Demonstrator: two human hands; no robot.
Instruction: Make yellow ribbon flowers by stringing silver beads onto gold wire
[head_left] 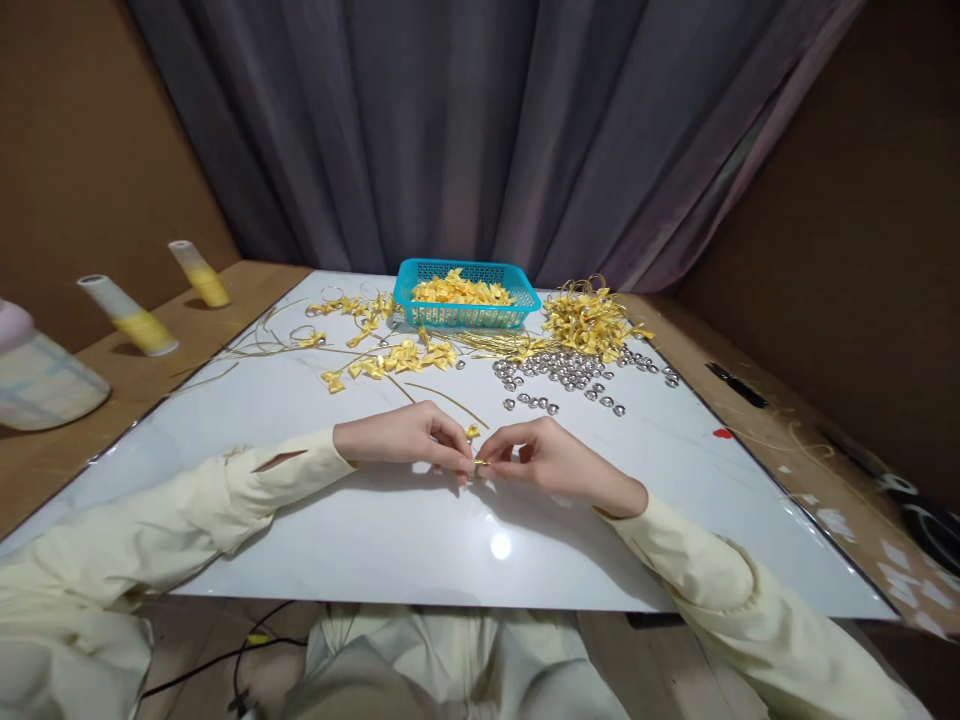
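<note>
My left hand (435, 437) and my right hand (536, 455) meet over the middle of the white board, fingertips pinched close together. Between them is a short piece of gold cord (482, 463), gripped from both sides. A small yellow bow (472, 432) shows just above the fingertips; whether it is joined to the cord is hidden. Beyond my hands lie a row of yellow bows (405, 358), loose gold cords (495, 345) and many silver heart-shaped beads (574, 370).
A blue basket (469, 318) of yellow bows stands at the back, beside a heap of corded bows (589, 320). Two yellow thread spools (142, 328) and a pale container (45, 375) are at left. Black scissors (926, 520) and a dark tool (739, 385) lie at right.
</note>
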